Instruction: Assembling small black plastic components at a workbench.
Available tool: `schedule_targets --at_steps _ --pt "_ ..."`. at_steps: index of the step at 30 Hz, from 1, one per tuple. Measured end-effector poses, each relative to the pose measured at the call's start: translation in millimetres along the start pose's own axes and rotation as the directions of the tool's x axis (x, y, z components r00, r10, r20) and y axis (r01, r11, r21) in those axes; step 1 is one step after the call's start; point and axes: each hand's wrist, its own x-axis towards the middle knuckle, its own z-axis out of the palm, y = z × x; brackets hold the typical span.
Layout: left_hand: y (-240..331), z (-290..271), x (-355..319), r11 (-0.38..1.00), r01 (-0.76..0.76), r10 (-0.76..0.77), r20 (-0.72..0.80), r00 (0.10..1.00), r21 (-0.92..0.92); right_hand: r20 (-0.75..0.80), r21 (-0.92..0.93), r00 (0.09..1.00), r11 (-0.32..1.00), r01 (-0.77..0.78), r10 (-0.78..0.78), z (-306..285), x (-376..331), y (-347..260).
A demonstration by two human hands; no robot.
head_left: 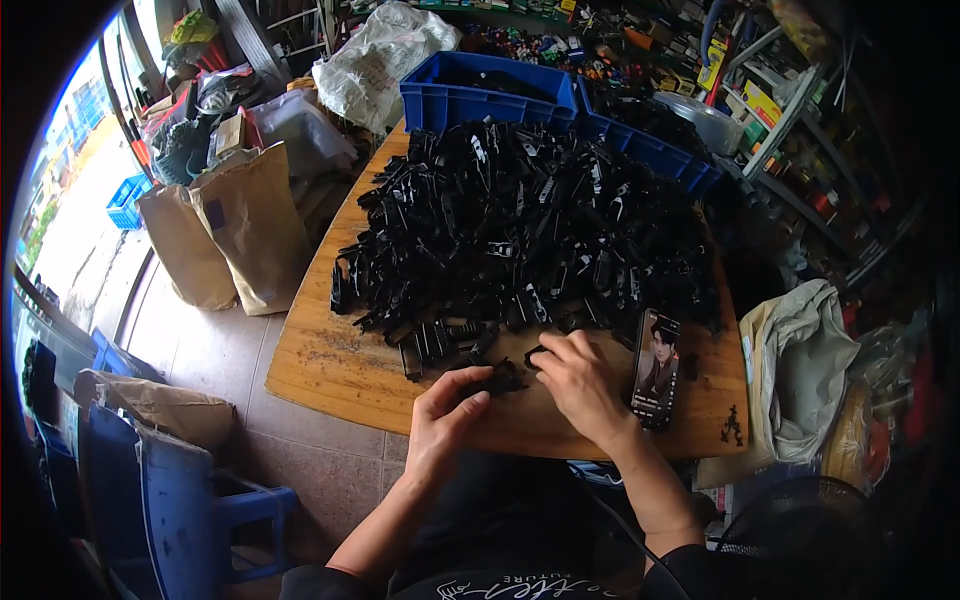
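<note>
My left hand (438,415) pinches a black plastic part (504,380) between thumb and fingers, just above the near edge of the wooden table (320,350). Close by on its right, my right hand (580,385) has its fingers curled together around a small dark piece (533,356), mostly covered by the fingertips. Beyond both hands spreads a big heap of black plastic parts (520,220), some with shiny faces. A few loose black parts (440,340) lie at the heap's near edge, beside my left fingers.
Right of my right hand lies a phone (657,372) with its screen lit. Small black bits (733,428) sit at the table's near right corner. Blue crates (480,95) stand behind the heap. Brown paper sacks (255,230) and a blue plastic stool (180,500) are on the left.
</note>
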Motion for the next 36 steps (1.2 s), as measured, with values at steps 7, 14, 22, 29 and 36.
schedule_targets --at_steps 7,14,22,29,36 --pt "4.3 -1.4 2.1 0.996 0.043 -0.044 -0.006 0.999 -0.078 -0.129 0.540 0.984 0.841 -0.036 0.125 -23.5 -14.4 -16.5" --pt "9.2 8.1 -5.1 0.965 0.230 -0.195 0.239 0.951 -0.128 -0.235 0.629 0.964 0.776 0.050 0.128 -28.9 -32.5 -28.6" --pt "10.7 14.7 -12.7 0.981 0.182 -0.156 0.298 0.942 -0.061 -0.202 0.595 0.979 0.798 0.092 0.038 -21.8 -33.3 -24.5" --pt "1.8 20.0 -15.5 0.976 0.136 -0.115 0.130 0.985 -0.169 -0.073 0.680 0.994 0.734 -0.010 0.081 -22.9 -33.5 -25.7" --pt "-4.0 13.9 -11.0 0.850 0.105 -0.041 0.134 0.990 -0.516 0.138 0.815 0.976 0.541 -0.208 0.167 -19.9 -16.7 -31.9"
